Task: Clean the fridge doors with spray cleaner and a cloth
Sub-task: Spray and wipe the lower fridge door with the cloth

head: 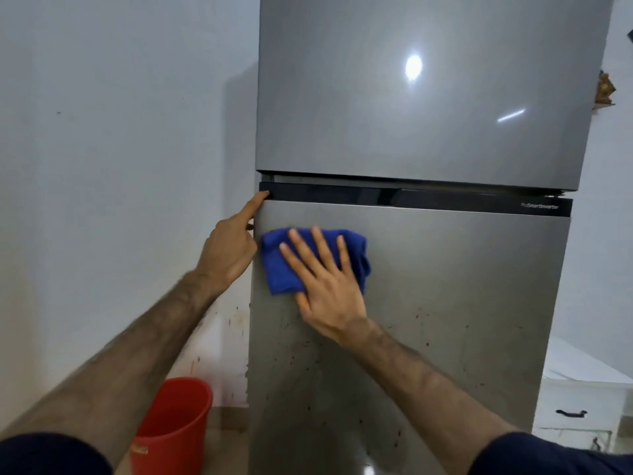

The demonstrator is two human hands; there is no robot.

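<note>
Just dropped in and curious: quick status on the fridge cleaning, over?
Right hand flat, pressing blue cloth on lower door. Left hand steadying the door's left edge. Dark specks lower down; nothing in the way.

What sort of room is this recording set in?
Probably a home kitchen: a tall grey two-door fridge against a plain white wall, a white cabinet with a dark drawer handle, and a red plastic bucket.

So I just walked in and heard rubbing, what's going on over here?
A person is wiping the fridge. The right hand presses a blue cloth flat against the top of the lower door, while the left hand steadies that door's left edge. Dark specks dot the door below the cloth. A red bucket stands on the floor beside the fridge.
</note>
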